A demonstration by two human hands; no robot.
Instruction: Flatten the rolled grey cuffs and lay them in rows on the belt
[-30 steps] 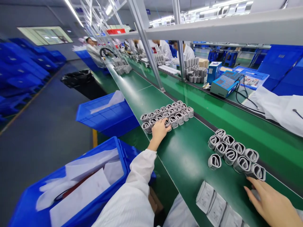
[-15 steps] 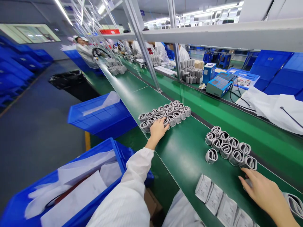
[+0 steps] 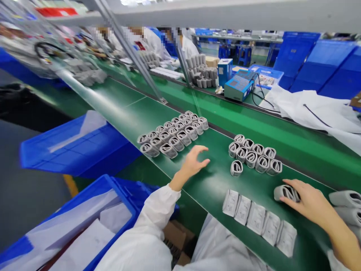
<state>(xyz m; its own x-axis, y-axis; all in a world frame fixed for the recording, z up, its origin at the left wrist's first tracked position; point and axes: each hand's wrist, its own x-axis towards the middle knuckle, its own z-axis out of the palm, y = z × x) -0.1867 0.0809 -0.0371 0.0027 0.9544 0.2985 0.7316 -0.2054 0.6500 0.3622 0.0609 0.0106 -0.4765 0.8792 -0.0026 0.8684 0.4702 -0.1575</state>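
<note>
My left hand (image 3: pixel 195 161) hovers over the green bench, thumb and fingers apart and nothing between them. Just beyond it stands a block of rolled grey cuffs (image 3: pixel 176 143), set in rows with their coiled ends up. Between the thumb and fingers of my right hand (image 3: pixel 308 197) is a single rolled grey cuff (image 3: pixel 283 193). A smaller group of rolled cuffs (image 3: pixel 251 159) stands ahead of that hand, one roll slightly apart in front. Nearer me, several flat-lying cuffs (image 3: pixel 256 218) with printed faces form a row.
More grey rolls (image 3: pixel 346 201) lie at the right edge. Beyond the green bench (image 3: pixel 207 195), a blue device (image 3: pixel 239 86) with cables sits beside white sheeting (image 3: pixel 313 109). Blue bins (image 3: pixel 113 235) stand to the left. A metal post (image 3: pixel 132 52) rises from the bench; co-workers sit across it.
The view has turned right. My left hand has left the block of rolls and moved right, fingers apart. The roll at my right hand, mostly hidden before, now shows between thumb and fingers.
</note>
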